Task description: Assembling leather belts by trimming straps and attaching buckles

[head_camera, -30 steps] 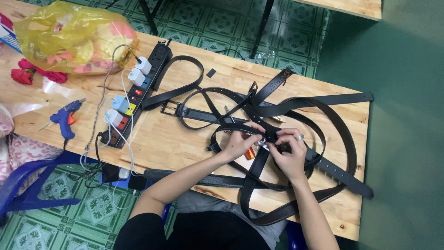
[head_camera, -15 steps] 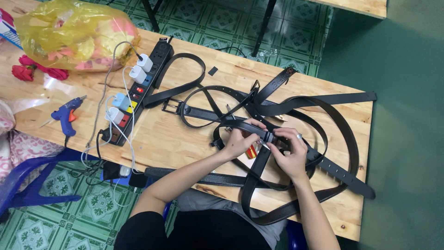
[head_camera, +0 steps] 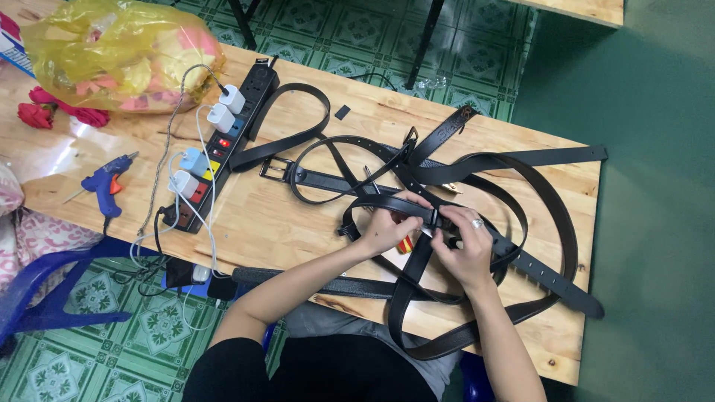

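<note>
Head view looks down on a light wooden table (head_camera: 298,223) strewn with long black leather belts (head_camera: 514,160) in a tangle. Both hands meet on one black belt strap (head_camera: 395,202) near the front edge: the left hand (head_camera: 387,227) curls closed around it, the right hand (head_camera: 465,242) pinches it at a small metal fitting (head_camera: 439,218).

Left hand (head_camera: 387,229) fingers curled in a pinch, right hand (head_camera: 468,249) close beside it, fingers bent, both forearms extended forward.
</note>
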